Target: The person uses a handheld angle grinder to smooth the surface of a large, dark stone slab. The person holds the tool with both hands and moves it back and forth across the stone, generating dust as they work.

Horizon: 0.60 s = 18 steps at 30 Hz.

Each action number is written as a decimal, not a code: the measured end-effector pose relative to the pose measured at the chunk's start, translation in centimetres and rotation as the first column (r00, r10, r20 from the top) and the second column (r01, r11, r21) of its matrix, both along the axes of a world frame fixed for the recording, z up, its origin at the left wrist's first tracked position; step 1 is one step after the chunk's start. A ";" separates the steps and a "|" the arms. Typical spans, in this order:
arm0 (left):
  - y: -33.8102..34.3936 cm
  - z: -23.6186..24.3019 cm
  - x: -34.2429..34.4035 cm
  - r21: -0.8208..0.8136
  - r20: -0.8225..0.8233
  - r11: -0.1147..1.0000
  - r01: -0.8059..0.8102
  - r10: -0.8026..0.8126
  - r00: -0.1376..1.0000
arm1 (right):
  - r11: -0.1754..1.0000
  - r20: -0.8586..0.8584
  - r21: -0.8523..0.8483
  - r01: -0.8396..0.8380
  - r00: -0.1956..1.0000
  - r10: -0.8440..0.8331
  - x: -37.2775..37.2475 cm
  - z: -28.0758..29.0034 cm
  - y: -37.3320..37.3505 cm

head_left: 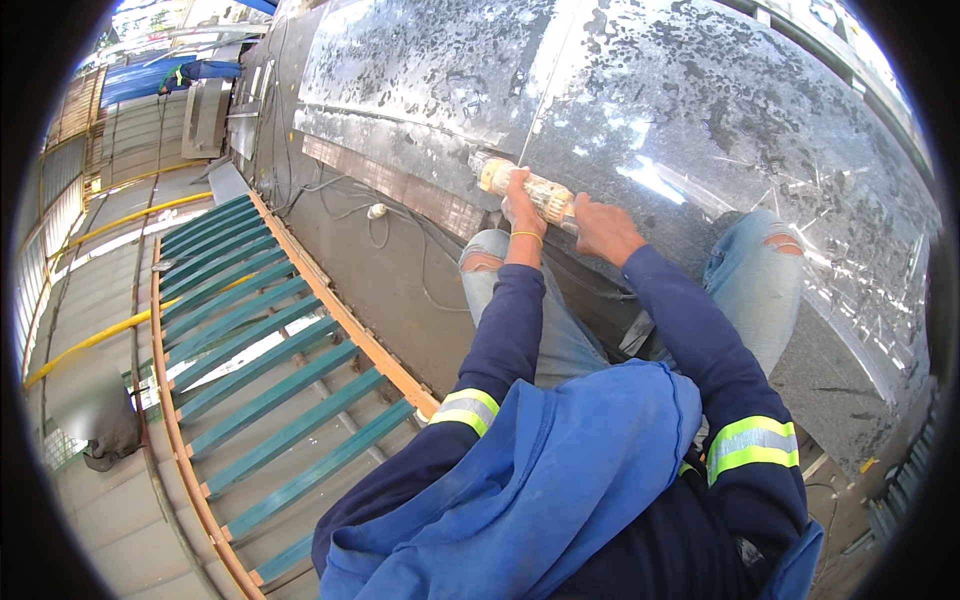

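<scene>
Both of my hands are on a worn, yellowish-white power tool [545,194], which looks like an angle grinder. My left hand [522,212] is closed around its body near the metal head. My right hand [606,230] grips the rear end, its fingers wrapped round. The tool lies slantwise, its head toward the far left, over the near edge of a large, stained metal sheet [440,75]. The head's underside is hidden, so I cannot tell whether it touches the sheet. My knees, in torn jeans [755,285], are bent on either side of the tool.
To the left lies a ladder-like frame [330,305] with orange rails and green slats. A pale plug or socket [376,211] and loose cables lie on the brown floor [370,270]. Another person in blue [205,70] is far left. Yellow pipes [150,212] cross the lower level.
</scene>
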State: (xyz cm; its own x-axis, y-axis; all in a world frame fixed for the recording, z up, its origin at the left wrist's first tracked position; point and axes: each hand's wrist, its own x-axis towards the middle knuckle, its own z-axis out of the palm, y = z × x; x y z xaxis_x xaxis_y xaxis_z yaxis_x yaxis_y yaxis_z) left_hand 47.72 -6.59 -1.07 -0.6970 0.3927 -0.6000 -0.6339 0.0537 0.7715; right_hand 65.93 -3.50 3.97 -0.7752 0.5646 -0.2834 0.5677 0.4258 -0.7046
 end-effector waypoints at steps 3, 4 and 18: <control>0.3 0.7 1.0 -0.019 -0.019 0.999 -0.042 0.041 0.999 | 1.000 0.019 0.006 0.002 1.000 -0.002 0.6 -0.1 -0.1; 0.4 0.9 1.2 -0.023 -0.019 0.999 -0.046 0.046 0.999 | 1.000 0.020 0.006 0.006 1.000 -0.006 0.4 -0.4 -0.2; 0.2 0.7 0.3 -0.020 0.013 1.000 0.016 -0.016 1.000 | 1.000 0.064 0.017 -0.001 0.998 0.000 -0.1 -0.1 0.1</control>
State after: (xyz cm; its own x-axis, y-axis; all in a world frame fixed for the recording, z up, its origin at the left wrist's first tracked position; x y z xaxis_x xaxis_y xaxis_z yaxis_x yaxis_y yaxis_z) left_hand 48.06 -6.43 -0.41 -0.6832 0.3912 -0.6166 -0.6425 0.0792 0.7622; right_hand 65.80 -3.40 3.92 -0.7561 0.5691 -0.3232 0.6112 0.4375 -0.6596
